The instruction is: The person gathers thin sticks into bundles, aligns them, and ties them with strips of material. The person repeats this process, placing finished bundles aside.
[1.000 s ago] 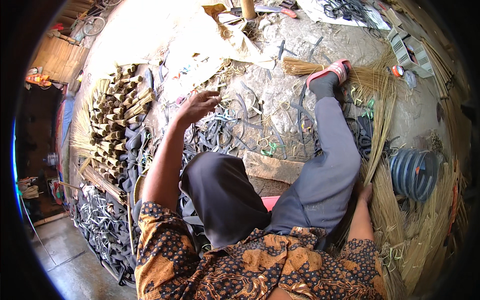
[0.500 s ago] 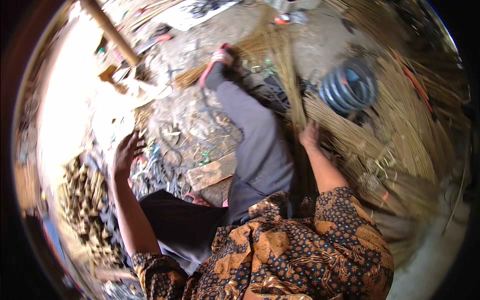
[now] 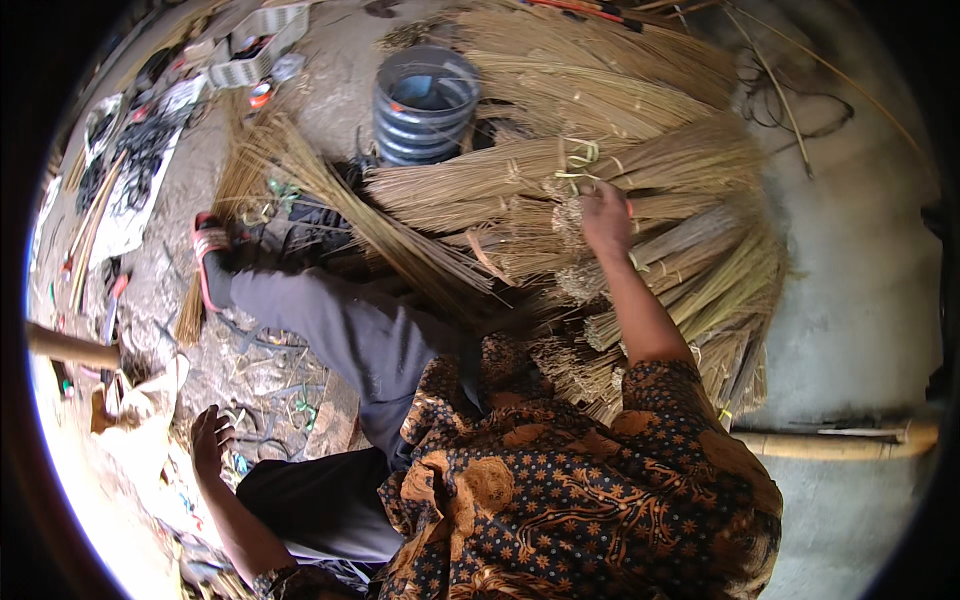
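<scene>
My right hand (image 3: 606, 216) reaches over a pile of tied bundles of thin, straw-coloured sticks. Its fingers are curled at the butt end of one bundle (image 3: 665, 208), beside a pale green tie strip (image 3: 580, 160). What lies under the fingertips is partly hidden. A loose sheaf of sticks (image 3: 375, 222) slants across beyond my stretched leg, its cut ends toward the pile. Away to the left, my left hand (image 3: 211, 440) hangs in the air beside my bent knee, fingers apart and holding nothing.
A ribbed blue-grey bucket (image 3: 425, 110) stands behind the sheaf. Farther back are a pale plastic crate (image 3: 262, 48) and a white sheet (image 3: 135, 205) with dark strips. A bamboo pole (image 3: 850, 443) lies at the right; another post (image 3: 72, 347) juts in at the left.
The view has swung to the right. My right hand has left the loose sheaf beside my leg and moved right onto the tied bundles. My left hand stays empty.
</scene>
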{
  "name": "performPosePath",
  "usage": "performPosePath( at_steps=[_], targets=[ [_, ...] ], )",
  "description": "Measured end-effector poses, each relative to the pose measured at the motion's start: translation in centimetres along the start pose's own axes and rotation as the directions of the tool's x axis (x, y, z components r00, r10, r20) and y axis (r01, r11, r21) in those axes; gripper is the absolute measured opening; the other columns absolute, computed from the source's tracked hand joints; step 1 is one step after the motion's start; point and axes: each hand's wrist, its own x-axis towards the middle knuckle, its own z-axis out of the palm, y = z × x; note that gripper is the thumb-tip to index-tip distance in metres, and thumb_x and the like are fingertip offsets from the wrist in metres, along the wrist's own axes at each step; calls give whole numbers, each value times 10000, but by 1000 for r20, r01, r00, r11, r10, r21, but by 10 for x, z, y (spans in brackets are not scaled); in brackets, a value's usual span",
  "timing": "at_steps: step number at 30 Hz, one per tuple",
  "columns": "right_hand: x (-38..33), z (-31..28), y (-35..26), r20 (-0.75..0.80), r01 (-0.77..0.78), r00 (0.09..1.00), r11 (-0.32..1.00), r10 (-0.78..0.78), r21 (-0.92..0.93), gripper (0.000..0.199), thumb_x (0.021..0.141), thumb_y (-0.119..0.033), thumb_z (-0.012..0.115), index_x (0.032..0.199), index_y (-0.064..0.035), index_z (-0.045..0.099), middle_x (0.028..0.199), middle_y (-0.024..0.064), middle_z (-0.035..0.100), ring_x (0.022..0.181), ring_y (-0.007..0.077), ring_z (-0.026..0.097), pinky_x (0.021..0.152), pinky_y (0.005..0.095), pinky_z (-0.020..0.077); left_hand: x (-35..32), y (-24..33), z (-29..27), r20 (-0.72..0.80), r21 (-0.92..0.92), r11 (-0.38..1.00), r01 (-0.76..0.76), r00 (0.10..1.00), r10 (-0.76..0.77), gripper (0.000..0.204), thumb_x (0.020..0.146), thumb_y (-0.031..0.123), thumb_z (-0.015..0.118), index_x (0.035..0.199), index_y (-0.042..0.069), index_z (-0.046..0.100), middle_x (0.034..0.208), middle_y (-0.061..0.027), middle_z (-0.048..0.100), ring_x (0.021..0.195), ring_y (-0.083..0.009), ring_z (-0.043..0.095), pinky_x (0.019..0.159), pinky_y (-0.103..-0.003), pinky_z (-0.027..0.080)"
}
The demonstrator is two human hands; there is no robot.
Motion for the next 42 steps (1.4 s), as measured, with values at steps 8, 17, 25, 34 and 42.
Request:
performPosePath(
  at_steps=[8,17,25,34,42],
  targets=[
    [-79,-124,209,-235,-871,488,451,840,-195,615,949,-499,616,1286,14,659,1341,277,644,1205,428,645,1025,470,531,23,2,5,60,12,996,93,994,-94,503,996,485,640,1370,152,595,1008,-18,695,732,-109,632,574,-274,489],
    [-133,-92,256,-44,-845,288,232,957,-483,1025,886,-672,656,1572,18,332,1515,230,529,1332,400,581,1094,501,488,7,-12,-8,7,-17,988,153,988,-152,529,1010,523,616,1407,176,590,1121,-52,666,874,-202,644,708,-379,546],
    [-115,-98,276,286,-750,299,39,910,660,548,980,-467,544,1304,-26,567,1242,216,608,1016,348,626,957,542,512,-9,-16,-5,-55,-115,977,182,980,-189,441,1008,449,645,1336,159,598,964,-45,671,714,-176,637,599,-365,534],
    [-42,-85,72,229,-233,657,-95,718,968,272,907,-210,728,1071,-14,632,800,74,623,653,206,634,628,403,586,-22,4,4,-145,116,992,-51,987,68,620,983,504,639,1450,107,548,1160,-135,695,841,-222,674,663,-373,544],
    [-39,-22,-137,475,-452,812,149,-339,879,216,842,-58,700,1027,-46,590,772,46,635,592,132,646,527,292,575,-145,133,158,44,-231,791,-567,806,590,576,1071,426,570,1483,28,514,1291,-168,637,1046,-226,670,914,-353,543]
  ],
)
